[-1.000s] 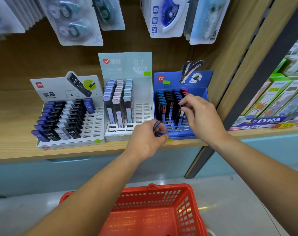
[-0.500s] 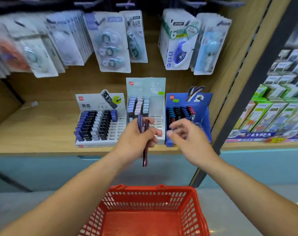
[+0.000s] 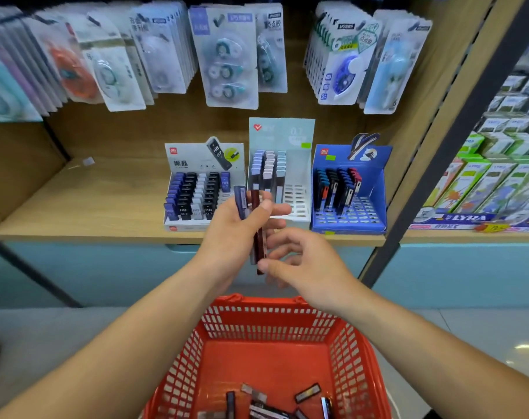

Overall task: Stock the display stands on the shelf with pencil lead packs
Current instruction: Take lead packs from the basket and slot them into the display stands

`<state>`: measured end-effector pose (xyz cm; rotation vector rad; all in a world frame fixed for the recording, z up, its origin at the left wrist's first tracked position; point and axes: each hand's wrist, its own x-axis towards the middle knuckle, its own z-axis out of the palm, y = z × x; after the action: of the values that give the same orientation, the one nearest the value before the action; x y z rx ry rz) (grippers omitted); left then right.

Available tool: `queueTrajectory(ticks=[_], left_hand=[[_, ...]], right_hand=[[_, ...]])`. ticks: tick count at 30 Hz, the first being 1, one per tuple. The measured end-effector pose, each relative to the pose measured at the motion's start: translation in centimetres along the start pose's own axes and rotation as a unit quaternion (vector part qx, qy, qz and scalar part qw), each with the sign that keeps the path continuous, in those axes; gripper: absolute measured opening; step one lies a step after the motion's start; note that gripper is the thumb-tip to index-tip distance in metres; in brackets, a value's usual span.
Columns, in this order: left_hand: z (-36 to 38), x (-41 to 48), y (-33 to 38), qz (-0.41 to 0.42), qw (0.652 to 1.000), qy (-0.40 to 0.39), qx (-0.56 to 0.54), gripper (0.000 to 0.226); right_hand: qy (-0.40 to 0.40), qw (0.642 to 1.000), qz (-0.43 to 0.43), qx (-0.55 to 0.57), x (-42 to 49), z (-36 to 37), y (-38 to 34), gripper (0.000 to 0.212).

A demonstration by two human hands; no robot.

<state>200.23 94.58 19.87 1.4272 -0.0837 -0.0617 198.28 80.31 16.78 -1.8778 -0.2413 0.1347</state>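
The wooden shelf [image 3: 106, 201] spans the view, with hanging blister packs [image 3: 230, 55] in rows above it and green boxes [image 3: 468, 189] stacked in the next bay to the right. Below the arms sits the red basket [image 3: 357, 358], with several loose lead packs [image 3: 307, 392] scattered on its floor. Three display stands sit side by side at the shelf's front edge. The grey-white stand [image 3: 202, 155] on the left is mostly filled with dark and blue packs. The pale stand [image 3: 299, 182] in the middle has three filled columns and bare slots on its right side. The blue stand [image 3: 375, 189] on the right has its back rows filled and its front slots bare. The left hand [image 3: 236, 231] is raised in front of the left and middle stands, fingers curled round a small fan of packs with the thumb laid across them. A purple pack [image 3: 241, 199] sticks up from its top, and a dark red pack [image 3: 258, 225] hangs down below the palm. The right hand [image 3: 308, 264] is just beside it, lower and to the right, fingers loosely curled. Its thumb lies against the lower end of the dark red pack and the forefinger is close beside it; whether they actually pinch it cannot be told.
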Motion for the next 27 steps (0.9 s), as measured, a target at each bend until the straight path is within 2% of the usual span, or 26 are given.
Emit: queueTrajectory(ticks=[3, 7, 12, 17, 22, 26, 27], left_hand=[[-0.5, 0.4, -0.1, -0.013, 0.999, -0.010, 0.032, 0.020], [-1.4, 1.1, -0.2, -0.013, 0.998, -0.024, 0.051, 0.019], [-2.8, 2.1, -0.3, -0.015, 0.998, 0.007, 0.068, 0.021], [-4.1, 2.9, -1.1, -0.057, 0.981, 0.034, 0.183, 0.018], [-3.1, 3.3, -1.9, -0.081, 0.982, 0.024, 0.168, 0.020], [-2.1, 3.3, -2.8, -0.065, 0.979, 0.022, 0.191, 0.005], [-1.9, 3.3, -3.1, -0.063, 0.979, 0.022, 0.195, 0.008]], right_hand=[[0.008, 1.000, 0.008, 0.026, 0.7, 0.0, 0.0, 0.017], [-0.006, 0.999, 0.021, 0.040, 1.7, -0.1, 0.1, 0.017], [-0.009, 0.992, 0.065, 0.107, 3.2, -1.2, 0.5, 0.012], [0.062, 0.997, 0.023, 0.046, 4.3, -3.8, 1.3, 0.014], [0.095, 0.995, 0.000, 0.006, 5.0, -5.8, 1.8, 0.016], [0.109, 0.994, 0.005, -0.011, 4.8, -6.8, 1.8, 0.015], [0.111, 0.994, 0.002, -0.006, 4.7, -7.0, 1.9, 0.015]])
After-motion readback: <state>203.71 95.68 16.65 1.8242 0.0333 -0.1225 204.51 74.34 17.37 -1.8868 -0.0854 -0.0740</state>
